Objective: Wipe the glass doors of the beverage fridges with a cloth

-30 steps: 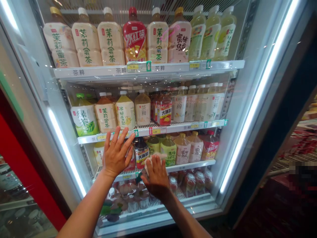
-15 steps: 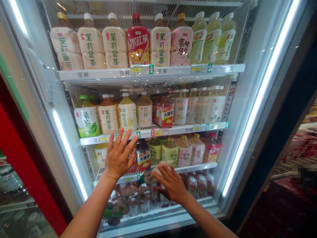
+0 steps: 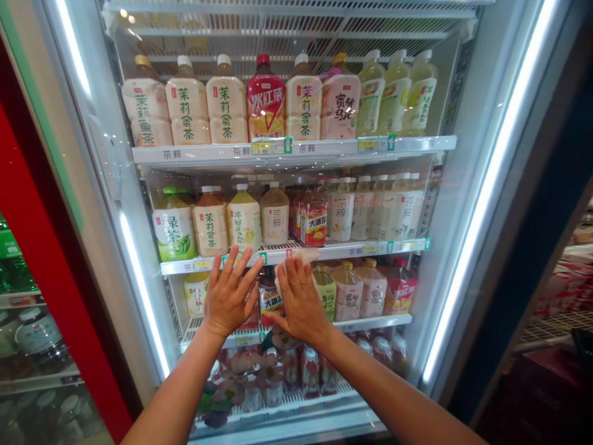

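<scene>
Head camera view: two bare hands are raised before the glass [image 3: 290,169] of a lit drinks cooler, palms turned toward rows of bottled tea. The left hand [image 3: 231,300] has its fingers fanned wide, with hold of nothing, tips level with the edge of the middle shelf [image 3: 340,252]. Beside it, the right hand [image 3: 301,300] lies flat, fingers nearly straight and close together, over a pale cloth [image 3: 310,254]; the cloth's edge peeks out past the fingertips, overlapping the line of that same shelf edge. How firmly either palm meets the pane cannot be told. Only a narrow gap separates the two thumbs. To the right, a broad stretch of pane runs to the long right light strip [image 3: 491,185]; to the left, a shorter stretch reaches the left light strip [image 3: 143,293]. Above, the glass extends past the top row of bottles [image 3: 266,102]. Below the hands, flower decals [image 3: 222,395] overlap the lower bottles, partly between the forearms.
</scene>
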A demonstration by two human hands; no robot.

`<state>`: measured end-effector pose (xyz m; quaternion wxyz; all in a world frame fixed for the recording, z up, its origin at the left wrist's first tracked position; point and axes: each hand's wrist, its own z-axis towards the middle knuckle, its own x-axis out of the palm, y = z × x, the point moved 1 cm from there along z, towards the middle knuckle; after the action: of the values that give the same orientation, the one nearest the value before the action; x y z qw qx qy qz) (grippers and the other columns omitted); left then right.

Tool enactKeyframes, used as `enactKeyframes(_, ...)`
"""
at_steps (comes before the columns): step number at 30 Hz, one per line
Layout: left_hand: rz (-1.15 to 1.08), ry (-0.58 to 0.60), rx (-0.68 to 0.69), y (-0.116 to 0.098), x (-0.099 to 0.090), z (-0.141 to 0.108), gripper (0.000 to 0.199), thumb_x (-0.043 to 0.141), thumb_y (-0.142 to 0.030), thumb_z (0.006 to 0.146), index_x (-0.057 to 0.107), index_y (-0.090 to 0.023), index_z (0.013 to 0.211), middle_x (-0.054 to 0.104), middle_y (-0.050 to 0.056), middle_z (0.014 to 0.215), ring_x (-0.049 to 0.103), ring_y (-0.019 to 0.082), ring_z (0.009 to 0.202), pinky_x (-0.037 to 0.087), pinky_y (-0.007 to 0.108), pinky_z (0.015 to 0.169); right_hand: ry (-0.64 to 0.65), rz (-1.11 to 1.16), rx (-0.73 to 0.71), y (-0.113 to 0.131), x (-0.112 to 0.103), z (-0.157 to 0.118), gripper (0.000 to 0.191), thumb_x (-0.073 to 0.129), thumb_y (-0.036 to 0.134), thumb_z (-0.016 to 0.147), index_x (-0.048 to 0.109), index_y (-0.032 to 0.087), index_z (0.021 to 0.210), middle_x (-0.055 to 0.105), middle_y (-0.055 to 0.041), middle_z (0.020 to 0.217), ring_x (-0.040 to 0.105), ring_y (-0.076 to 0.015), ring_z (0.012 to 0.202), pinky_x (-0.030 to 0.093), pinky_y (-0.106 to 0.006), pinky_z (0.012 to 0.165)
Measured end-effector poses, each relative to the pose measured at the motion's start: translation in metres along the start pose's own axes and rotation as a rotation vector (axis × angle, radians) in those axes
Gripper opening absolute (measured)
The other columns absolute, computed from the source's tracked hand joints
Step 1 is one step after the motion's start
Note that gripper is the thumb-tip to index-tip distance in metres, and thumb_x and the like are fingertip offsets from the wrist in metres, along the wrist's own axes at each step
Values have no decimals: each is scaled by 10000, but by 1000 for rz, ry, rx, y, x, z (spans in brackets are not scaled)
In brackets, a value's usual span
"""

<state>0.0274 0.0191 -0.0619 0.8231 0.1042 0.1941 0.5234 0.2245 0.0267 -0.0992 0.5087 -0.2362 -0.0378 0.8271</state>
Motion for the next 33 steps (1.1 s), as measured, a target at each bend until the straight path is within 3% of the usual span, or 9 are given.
enactKeyframes(4, -5, -7, 0, 0, 0, 0, 617, 612, -225, 902, 483, -227, 1505, 472, 69, 1591, 246, 257, 1576, 183, 503, 1306, -14, -20, -95, -41, -9, -30, 900, 369, 574, 1028, -15, 35, 1637, -92, -171, 1720, -39, -344, 1602, 255, -603, 1261)
enactKeyframes(7, 0, -6, 6, -1, -1, 1, 611, 599, -233, 907, 481, -223, 1507, 487, 67, 1580, 239, 248, 1578, 186, 496, 1309, -99, -59, 51, -98, -27, -32, 825, 370, 496, 1046, -2, 72, 1648, -108, -167, 1719, -42, -371, 1594, 183, -649, 1262)
enactKeyframes(10, 6, -7, -2, -2, -3, 2, 567, 584, -245, 918, 512, -221, 1480, 513, 58, 1560, 233, 236, 1579, 188, 483, 1312, -204, -91, 183, -124, -34, -9, 783, 347, 495, 1050, 23, 124, 1659, -152, -143, 1717, -63, -418, 1580, 134, -709, 1237)
enactKeyframes(15, 19, 2, -5, -2, -3, 2, 597, 585, -242, 914, 485, -227, 1503, 500, 58, 1569, 221, 232, 1581, 187, 482, 1313, -111, -38, 57, -77, -20, 7, 876, 435, 633, 994, 33, 238, 1664, -189, -106, 1715, -75, -466, 1569, 141, -788, 1192)
enactKeyframes(18, 12, 8, -2, -1, -3, 1, 611, 596, -235, 909, 478, -230, 1509, 496, 61, 1572, 238, 240, 1576, 187, 487, 1311, 28, 22, -182, -52, -10, -26, 927, 532, 669, 947, 125, 239, 1661, -40, -103, 1732, -12, -397, 1595, 182, -673, 1258)
enactKeyframes(21, 5, 5, -6, -1, -2, 1, 642, 610, -233, 904, 454, -242, 1527, 474, 62, 1587, 248, 249, 1573, 188, 497, 1309, 115, 23, -344, -60, -12, -51, 925, 535, 666, 951, 172, 184, 1652, 114, -105, 1724, 64, -317, 1607, 219, -546, 1292)
enactKeyframes(24, -3, -3, -6, -1, -1, 1, 670, 619, -226, 903, 429, -253, 1544, 458, 59, 1597, 260, 250, 1569, 188, 496, 1309, 86, -27, -254, -87, -26, -28, 917, 461, 656, 987, 73, 166, 1658, 23, -111, 1730, 23, -325, 1608, 210, -571, 1285)
enactKeyframes(29, -8, -23, -10, -2, -2, 3, 702, 626, -217, 904, 394, -268, 1565, 463, 58, 1592, 283, 244, 1560, 191, 485, 1310, 14, -56, -53, -104, -39, 59, 1024, 469, 734, 944, -125, 278, 1642, -170, -52, 1723, -41, -418, 1589, 127, -708, 1251)
enactKeyframes(33, 1, -9, -8, -1, -2, 3, 712, 627, -228, 908, 379, -273, 1574, 463, 60, 1593, 281, 252, 1560, 194, 491, 1309, 35, -41, -100, -82, -29, 48, 1092, 480, 796, 903, -83, 237, 1653, -89, -105, 1734, -24, -419, 1591, 126, -684, 1260)
